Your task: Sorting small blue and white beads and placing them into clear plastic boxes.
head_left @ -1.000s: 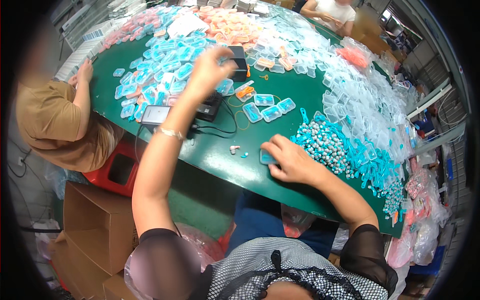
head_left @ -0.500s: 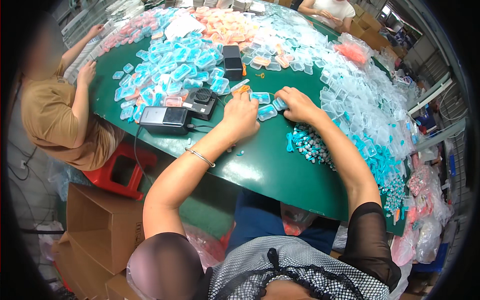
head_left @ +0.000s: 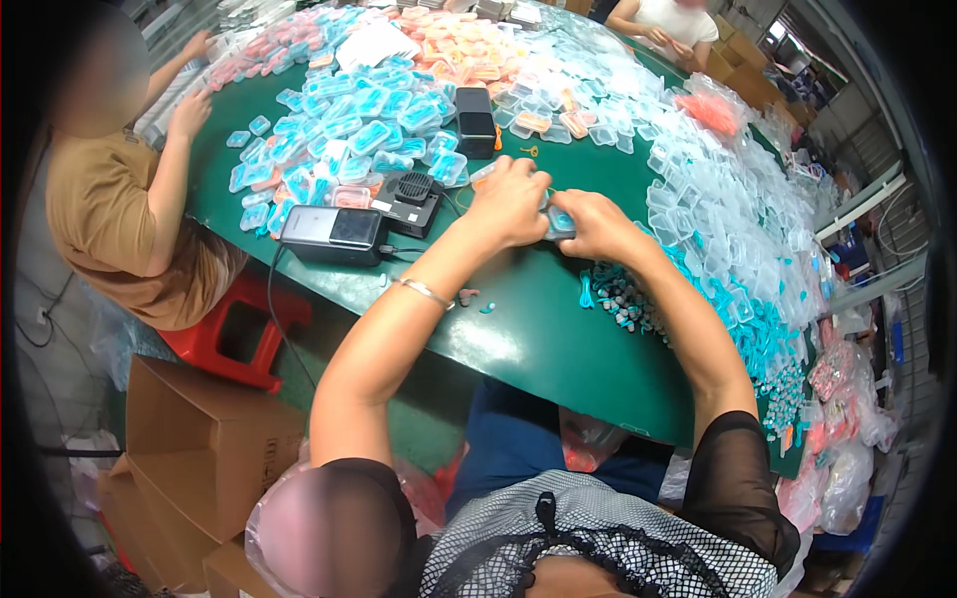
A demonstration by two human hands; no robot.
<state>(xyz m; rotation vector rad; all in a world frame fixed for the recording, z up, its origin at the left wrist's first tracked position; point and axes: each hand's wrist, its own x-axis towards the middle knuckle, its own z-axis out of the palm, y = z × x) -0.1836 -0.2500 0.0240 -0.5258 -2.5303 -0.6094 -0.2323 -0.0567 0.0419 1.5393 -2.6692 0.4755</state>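
Note:
Over the green table (head_left: pixel 518 339), my two hands are close together around small clear plastic cases with blue contents. My right hand (head_left: pixel 596 227) is closed on one small plastic case (head_left: pixel 561 221), thumb and fingers at its edge. My left hand (head_left: pixel 508 207) reaches in from the other side, fingers curled downward and closed; what lies under them is mostly hidden. An orange bit shows beside its fingertips. Right of my right hand lies a blue cord bundle (head_left: pixel 586 291) next to a pile of small grey-and-blue pieces (head_left: pixel 626 304).
Filled blue cases (head_left: pixel 364 135) are heaped at left, empty clear cases (head_left: pixel 698 214) at right. Black devices (head_left: pixel 331 235) with a cable stand left of my hands. One co-worker (head_left: pixel 120 209) sits at left, another (head_left: pixel 673 30) across. A cardboard box (head_left: pixel 214 439) stands below.
My left hand has moved right and over the small cases, which were visible between my hands before. My right hand has shifted slightly right and lower, its fingers now on a case.

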